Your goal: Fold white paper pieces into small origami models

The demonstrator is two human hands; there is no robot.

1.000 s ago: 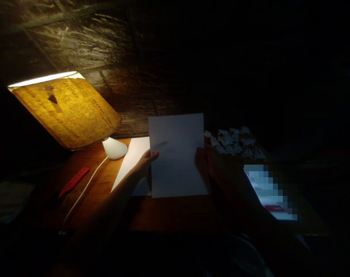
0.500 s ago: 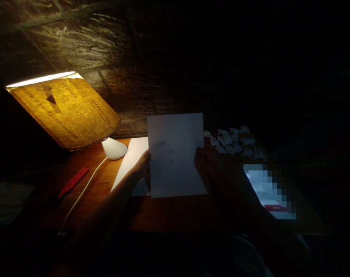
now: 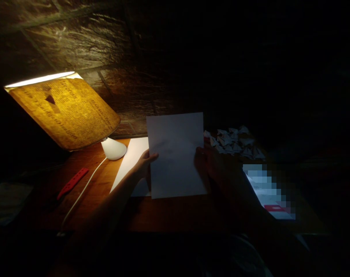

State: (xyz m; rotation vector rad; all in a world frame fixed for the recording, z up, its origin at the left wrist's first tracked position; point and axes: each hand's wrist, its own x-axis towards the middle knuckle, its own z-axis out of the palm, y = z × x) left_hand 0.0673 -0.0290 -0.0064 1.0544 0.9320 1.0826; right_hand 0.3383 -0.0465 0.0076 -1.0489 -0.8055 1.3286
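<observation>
A white sheet of paper (image 3: 177,169) is held up facing me above the table. My left hand (image 3: 145,163) grips its left edge, the thumb lying across the front and the fingers behind. At the right edge my right hand (image 3: 205,157) is closed on the same sheet, mostly in shadow with the thumb at the margin. Behind the held sheet and to its left, more white paper (image 3: 131,161) lies flat on the wooden table (image 3: 128,215), partly covered by my left forearm.
A tilted lamp (image 3: 65,111) with a printed shade stands at the left; its white cord (image 3: 82,192) runs to the front edge. Beside it lies a red-handled tool (image 3: 73,182). Several folded paper pieces (image 3: 235,142) sit back right, near a lit, blurred screen (image 3: 267,192). A stone wall (image 3: 105,46) rises behind.
My left thumb has moved onto the front of the sheet from its edge. The paper and my right hand have hardly shifted.
</observation>
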